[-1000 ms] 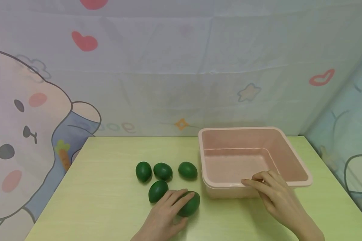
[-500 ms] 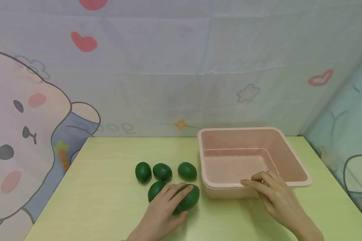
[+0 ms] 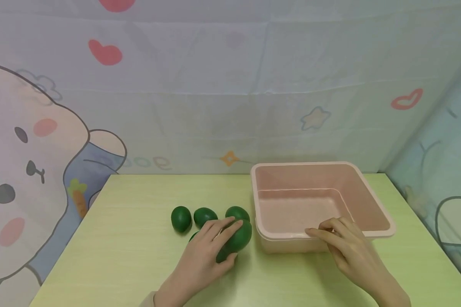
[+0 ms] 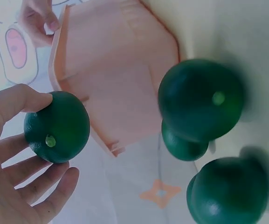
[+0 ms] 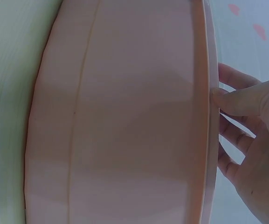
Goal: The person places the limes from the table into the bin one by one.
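My left hand (image 3: pixel 201 258) pinches a dark green, avocado-like fruit (image 3: pixel 239 236) between thumb and fingertips. In the left wrist view, the held fruit (image 4: pixel 59 126) hangs apart from the others, its pale stem spot showing. A similar fruit (image 3: pixel 220 256) peeks out under that hand, and another beside it is almost fully covered. Beyond stand three more green fruits (image 3: pixel 181 219), the rightmost partly hidden by the held one. At the right, my right hand (image 3: pixel 351 251) pinches the front rim of a pink plastic basin (image 3: pixel 263 200), thumb (image 5: pixel 223 95) outside and fingers across the rim.
The basin stands upright on the pale yellow-green table (image 3: pixel 138 256), right of the fruits, with nothing seen inside. A printed cloth backdrop (image 3: pixel 199 85) hangs behind the table's far edge and along the right side.
My left hand has lifted the fruit and moved it away from me, so it now overlaps the rightmost far fruit. A fruit beneath has come into view. The right hand keeps still.
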`<state>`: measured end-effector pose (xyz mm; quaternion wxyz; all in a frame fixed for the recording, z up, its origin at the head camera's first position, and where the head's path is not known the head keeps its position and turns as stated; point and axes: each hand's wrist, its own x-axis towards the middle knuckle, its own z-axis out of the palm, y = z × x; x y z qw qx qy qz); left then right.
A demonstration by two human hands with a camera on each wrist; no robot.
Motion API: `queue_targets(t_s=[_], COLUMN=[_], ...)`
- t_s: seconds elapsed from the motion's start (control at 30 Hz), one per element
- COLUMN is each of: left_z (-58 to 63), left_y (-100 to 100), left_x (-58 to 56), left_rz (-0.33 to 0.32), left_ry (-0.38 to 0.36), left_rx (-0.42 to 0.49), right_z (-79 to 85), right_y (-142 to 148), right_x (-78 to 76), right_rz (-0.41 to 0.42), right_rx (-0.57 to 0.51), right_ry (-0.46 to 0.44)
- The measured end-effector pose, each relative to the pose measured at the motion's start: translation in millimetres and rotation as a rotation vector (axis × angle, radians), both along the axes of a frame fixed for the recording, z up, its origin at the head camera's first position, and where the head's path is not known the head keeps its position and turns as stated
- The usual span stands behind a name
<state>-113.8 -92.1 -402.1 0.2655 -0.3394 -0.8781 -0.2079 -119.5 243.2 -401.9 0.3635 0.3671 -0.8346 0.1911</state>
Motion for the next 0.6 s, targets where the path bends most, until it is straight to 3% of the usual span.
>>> queue_targets(t_s=[0.27,0.6], left_z=[15.0,28.1], left_y=[-3,8], left_x=[-13.2,-26.5], left_rz=[0.017,-0.032], left_ry=[0.034,0.063], left_rx=[0.021,-0.005], right_z=[-0.5,-1.1], right_y=[-1,0], right_x=[0.1,-0.2], right_rz=[-0.002,-0.003], right_rx=[0.001,0.001], right_ry=[0.007,0.008])
